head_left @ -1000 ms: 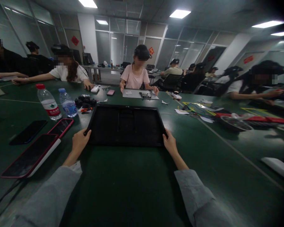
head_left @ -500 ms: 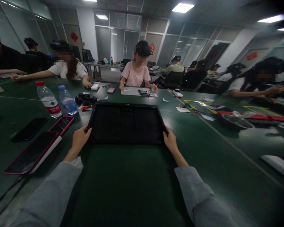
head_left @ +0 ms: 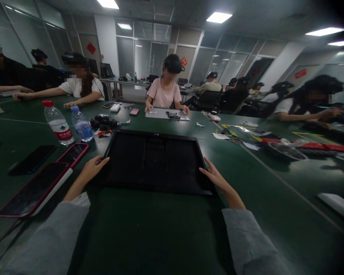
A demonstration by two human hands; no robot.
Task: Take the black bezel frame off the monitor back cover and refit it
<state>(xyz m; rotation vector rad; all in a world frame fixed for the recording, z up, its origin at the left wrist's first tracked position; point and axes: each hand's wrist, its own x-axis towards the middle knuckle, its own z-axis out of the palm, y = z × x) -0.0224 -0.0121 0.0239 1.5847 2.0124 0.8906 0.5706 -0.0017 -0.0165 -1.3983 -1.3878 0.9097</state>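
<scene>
Hands on both sides are open, and neither one grips anything. The left hand [head_left: 93,168] has its fingers stretched out, and the fingertips touch the left edge of the black tray [head_left: 154,160], close to its near corner. The right hand [head_left: 218,177] lies with straight fingers along the right edge of the tray, near the other front corner. Whether it presses on the edge or only rests beside it is hard to tell.

The black tray is wide and flat with a low rim. It lies on the green table [head_left: 160,229], right in front of the person, between the two hands.

To the left of the tray lie a black phone [head_left: 33,158], a small red-edged phone [head_left: 73,152] and a big red-edged phone [head_left: 34,189]. Behind them stand a bottle with a red cap [head_left: 57,123] and a bottle with a blue cap [head_left: 81,125], side by side. Across the table sits a person in a pink shirt [head_left: 164,95]. Coloured wires [head_left: 240,133] lie to the right, well apart from the tray.
</scene>
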